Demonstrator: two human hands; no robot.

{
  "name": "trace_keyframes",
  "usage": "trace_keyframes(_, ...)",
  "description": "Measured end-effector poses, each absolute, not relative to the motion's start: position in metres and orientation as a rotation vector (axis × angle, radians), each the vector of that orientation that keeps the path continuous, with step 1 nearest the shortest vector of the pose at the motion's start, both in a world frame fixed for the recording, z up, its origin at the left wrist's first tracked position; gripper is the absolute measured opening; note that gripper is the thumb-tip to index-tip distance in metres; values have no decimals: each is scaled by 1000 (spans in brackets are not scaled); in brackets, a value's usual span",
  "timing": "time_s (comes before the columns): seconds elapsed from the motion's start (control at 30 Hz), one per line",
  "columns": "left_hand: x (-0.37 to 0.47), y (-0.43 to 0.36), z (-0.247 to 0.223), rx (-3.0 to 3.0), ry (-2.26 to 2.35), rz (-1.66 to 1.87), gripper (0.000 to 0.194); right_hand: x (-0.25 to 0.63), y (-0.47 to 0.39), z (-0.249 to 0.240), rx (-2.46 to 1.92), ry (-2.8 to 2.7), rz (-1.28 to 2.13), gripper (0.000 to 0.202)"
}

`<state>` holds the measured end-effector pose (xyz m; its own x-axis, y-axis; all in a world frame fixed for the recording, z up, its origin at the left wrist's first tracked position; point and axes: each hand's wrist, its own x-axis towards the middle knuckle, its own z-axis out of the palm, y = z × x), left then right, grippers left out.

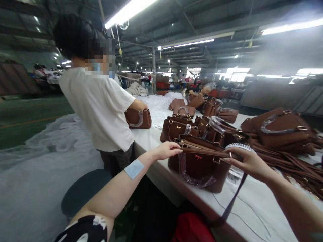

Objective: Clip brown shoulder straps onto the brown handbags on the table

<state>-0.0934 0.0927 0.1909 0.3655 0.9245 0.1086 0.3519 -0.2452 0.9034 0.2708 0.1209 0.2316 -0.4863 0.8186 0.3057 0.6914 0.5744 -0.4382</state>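
A brown strap (204, 152) is stretched across the top of a brown handbag (199, 164) with a small red emblem. My left hand (168, 150) pinches the strap's left end. Around its other end my right hand (241, 159) is closed, near the bag's right side, and a length of strap hangs down below that hand. The bag stands upright at the table's front edge, its plastic-wrapped handle drooping over the front. A white ribbed band lies over or just behind the back of my right hand.
More brown handbags (178, 129) stand right behind. Loose straps (280, 161) and a large bag (282, 129) lie to the right on the white table (254, 208). At left a person (93, 101) touches another bag (138, 118); a dark stool (84, 191) stands below.
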Motion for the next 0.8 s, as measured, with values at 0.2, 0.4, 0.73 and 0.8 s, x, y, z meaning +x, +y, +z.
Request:
trace_keyframes(0.2, -94, 169, 197, 1677, 1315, 1060, 28, 261, 165, 214, -1313, -2192, 319, 40)
trace_keyframes(0.4, -85, 162, 168, 1599, 1416, 1053, 35, 279, 172, 182, -1326, -2219, 426, 40)
trace_keyframes(0.73, -96, 108, 166, 1358, 1286, 1014, 33, 289, 187, 192, -1343, -2355, 370, 34)
trace_keyframes(0.8, -105, 105, 165, 1265, 1277, 1056, 27, 287, 191, 192, -1397, -2365, 367, 35)
